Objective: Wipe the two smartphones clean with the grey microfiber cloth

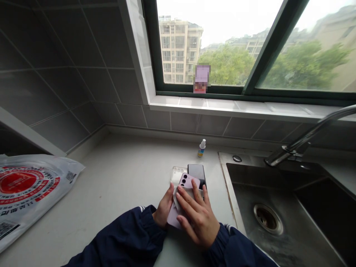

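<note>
Lilac phone [187,181] under a cloth [176,198] on the desk [119,178]

Its long axis runs away from the person, tilting slightly right, lens end out past the fingers. The left hand [164,205] grips its edge, curled round; the right hand [198,218] lies spread, pressing the cloth and hiding the middle. A black phone [197,174] and clear case [177,174] lie partly beneath its far end

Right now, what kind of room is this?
It looks like a kitchen, probably in someone's home. A steel sink is set into a pale countertop, a curved tap stands over it, and grey tiles cover the wall beneath a window.
</note>
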`<move>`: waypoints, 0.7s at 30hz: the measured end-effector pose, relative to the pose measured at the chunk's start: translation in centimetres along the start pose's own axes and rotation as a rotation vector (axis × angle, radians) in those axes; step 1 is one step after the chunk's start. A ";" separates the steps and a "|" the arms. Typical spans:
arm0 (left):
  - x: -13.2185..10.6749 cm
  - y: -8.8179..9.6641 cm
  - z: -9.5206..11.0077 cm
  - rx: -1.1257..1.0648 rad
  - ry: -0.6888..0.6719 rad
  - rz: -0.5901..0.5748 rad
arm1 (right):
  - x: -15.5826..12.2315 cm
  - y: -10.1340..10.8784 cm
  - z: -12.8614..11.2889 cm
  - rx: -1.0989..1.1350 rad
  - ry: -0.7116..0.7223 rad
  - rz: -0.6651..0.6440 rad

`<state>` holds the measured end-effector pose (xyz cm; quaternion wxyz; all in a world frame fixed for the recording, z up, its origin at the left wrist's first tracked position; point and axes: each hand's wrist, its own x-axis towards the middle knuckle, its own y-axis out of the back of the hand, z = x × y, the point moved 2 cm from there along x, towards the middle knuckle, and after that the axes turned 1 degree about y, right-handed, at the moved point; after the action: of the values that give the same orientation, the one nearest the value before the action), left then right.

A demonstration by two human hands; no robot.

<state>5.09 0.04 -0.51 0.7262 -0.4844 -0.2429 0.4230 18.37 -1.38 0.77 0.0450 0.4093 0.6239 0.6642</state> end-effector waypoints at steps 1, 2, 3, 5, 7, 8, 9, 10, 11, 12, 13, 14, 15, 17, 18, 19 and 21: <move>0.0 0.1 0.0 -0.023 0.013 0.035 | 0.0 0.1 -0.1 0.009 0.013 -0.002; 0.0 0.2 0.1 -0.042 0.023 0.066 | 0.1 0.2 -0.2 0.020 0.026 -0.003; 0.0 0.3 0.1 -0.057 0.031 0.090 | 0.1 0.3 -0.4 0.031 0.037 -0.004; -0.1 0.4 0.2 -0.072 0.045 0.114 | 0.2 0.4 -0.5 0.047 0.051 -0.011; -0.1 0.4 0.3 -0.077 0.061 0.114 | 0.2 0.5 -0.6 0.049 0.059 -0.016; -0.1 0.4 0.2 -0.077 0.068 0.106 | 0.2 0.5 -0.6 0.044 0.061 -0.016; -0.2 0.4 0.2 -0.072 0.069 0.091 | 0.2 0.4 -0.6 0.036 0.061 -0.017; -0.2 0.5 0.1 -0.064 0.067 0.074 | 0.2 0.3 -0.6 0.025 0.060 -0.018; -0.2 0.5 0.0 -0.050 0.060 0.056 | 0.2 0.3 -0.5 0.011 0.056 -0.019; -0.2 0.6 0.0 -0.032 0.045 0.041 | 0.2 0.2 -0.4 -0.004 0.049 -0.019; -0.1 0.6 -0.1 -0.012 0.023 0.028 | 0.2 0.1 -0.3 -0.019 0.038 -0.017; -0.1 0.5 -0.1 0.008 -0.002 0.019 | 0.1 0.0 -0.2 -0.033 0.024 -0.011; -0.1 0.5 -0.1 0.027 -0.024 0.011 | 0.1 -0.1 -0.1 -0.044 0.006 -0.002; 0.0 0.2 0.0 0.059 -0.050 -0.010 | 0.0 -0.3 0.2 -0.059 -0.039 0.018; 0.0 0.0 0.0 0.072 -0.056 -0.022 | 0.0 -0.3 0.3 -0.063 -0.059 0.026; 0.0 -0.2 0.0 0.082 -0.062 -0.034 | -0.1 -0.4 0.4 -0.065 -0.076 0.033; 0.1 -0.5 0.1 0.096 -0.072 -0.053 | -0.2 -0.6 0.6 -0.065 -0.102 0.040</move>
<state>5.26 0.06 -0.04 0.7503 -0.4269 -0.2610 0.4321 18.56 -0.91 0.14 0.0767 0.4534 0.5904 0.6633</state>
